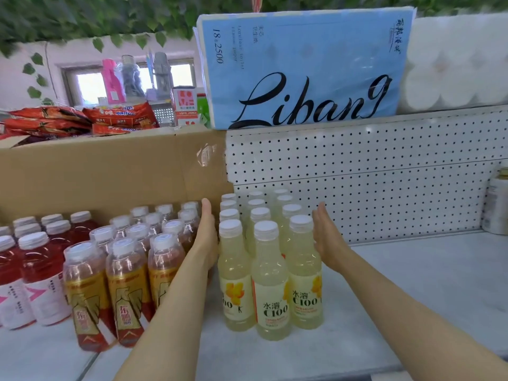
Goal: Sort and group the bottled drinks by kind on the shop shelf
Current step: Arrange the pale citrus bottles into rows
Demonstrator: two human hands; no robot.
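Sorting looks near done: three kinds stand in separate blocks on the shelf [412,270]. Yellow C100 bottles [270,273] right of centre, about 12 in three files. Amber bottles [126,279] to their left, roughly 14. Red bottles [41,273] far left, 8 visible, cropped. Left hand [204,237] and right hand [327,240] flank the yellow block, fingers straight, grasping nothing. Likely just squaring left.

White pegboard back panel [371,171]; leafy vines [82,17]; bright window [90,83] behind.
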